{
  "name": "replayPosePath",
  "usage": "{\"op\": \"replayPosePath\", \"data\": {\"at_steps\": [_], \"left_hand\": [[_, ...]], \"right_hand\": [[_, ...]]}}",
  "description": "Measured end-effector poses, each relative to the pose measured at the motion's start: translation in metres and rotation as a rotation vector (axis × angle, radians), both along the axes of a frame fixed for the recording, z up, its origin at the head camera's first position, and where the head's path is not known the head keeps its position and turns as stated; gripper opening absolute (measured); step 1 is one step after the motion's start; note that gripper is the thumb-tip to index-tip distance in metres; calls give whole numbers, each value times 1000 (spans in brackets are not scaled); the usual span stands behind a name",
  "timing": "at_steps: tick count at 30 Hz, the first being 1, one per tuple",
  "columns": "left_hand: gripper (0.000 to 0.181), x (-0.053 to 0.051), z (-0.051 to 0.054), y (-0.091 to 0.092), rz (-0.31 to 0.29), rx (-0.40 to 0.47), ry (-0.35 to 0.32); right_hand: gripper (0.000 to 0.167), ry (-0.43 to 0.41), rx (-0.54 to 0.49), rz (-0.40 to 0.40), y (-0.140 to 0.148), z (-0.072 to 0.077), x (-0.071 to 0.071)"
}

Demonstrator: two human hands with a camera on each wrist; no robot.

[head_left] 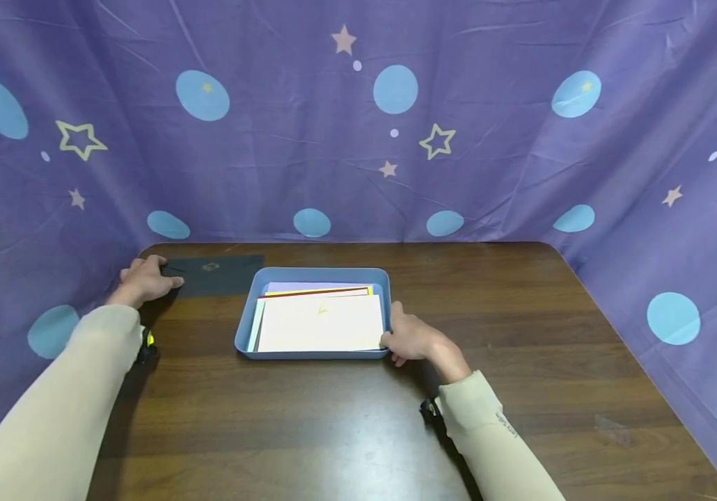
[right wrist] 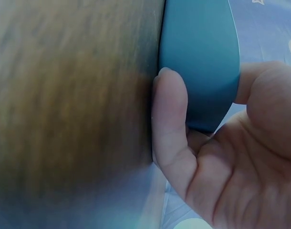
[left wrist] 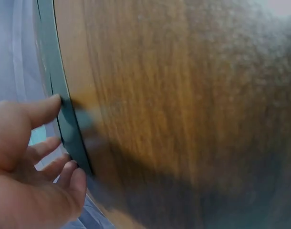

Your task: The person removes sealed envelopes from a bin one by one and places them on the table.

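Note:
On the far left of the table lies a flat dark green rectangle (head_left: 227,275) with a small gold emblem, an envelope or a card. My left hand (head_left: 144,280) is at its left end. In the left wrist view the thumb and fingertips touch the edge of the dark green rectangle (left wrist: 64,90), fingers loosely bent. A shallow blue tray (head_left: 321,355) stands right of it. My right hand (head_left: 413,336) grips the tray's near right corner. In the right wrist view the thumb is by the rim and fingers curl beneath the tray wall (right wrist: 202,52).
Inside the tray lies a stack of paper pieces, a white one (head_left: 321,327) with a gold mark on top. Yellow, red, lilac and pale green edges show beneath. The brown wooden table (head_left: 308,431) meets a purple curtain (head_left: 490,181) with stars and dots.

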State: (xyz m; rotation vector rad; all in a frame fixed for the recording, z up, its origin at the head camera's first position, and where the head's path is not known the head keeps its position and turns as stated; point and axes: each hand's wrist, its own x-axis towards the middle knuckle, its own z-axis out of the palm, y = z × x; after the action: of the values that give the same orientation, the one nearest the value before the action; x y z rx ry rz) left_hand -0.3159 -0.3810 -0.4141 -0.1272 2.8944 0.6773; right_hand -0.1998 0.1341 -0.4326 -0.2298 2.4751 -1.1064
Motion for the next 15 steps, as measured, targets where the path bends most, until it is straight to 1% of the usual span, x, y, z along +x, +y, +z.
{"op": "replayPosePath", "data": {"at_steps": [4, 7, 12, 15], "left_hand": [[71, 0, 0, 5, -7, -46, -28], [69, -3, -1, 7, -11, -75, -35], [64, -16, -11, 7, 9, -146, -22], [60, -25, -17, 6, 16, -190, -1]], "right_hand": [[52, 9, 6, -6, 1, -1, 1], [54, 8, 15, -9, 2, -2, 1], [58, 5, 36, -1, 4, 0, 1], [57, 10, 40, -1, 5, 0, 1]]}}
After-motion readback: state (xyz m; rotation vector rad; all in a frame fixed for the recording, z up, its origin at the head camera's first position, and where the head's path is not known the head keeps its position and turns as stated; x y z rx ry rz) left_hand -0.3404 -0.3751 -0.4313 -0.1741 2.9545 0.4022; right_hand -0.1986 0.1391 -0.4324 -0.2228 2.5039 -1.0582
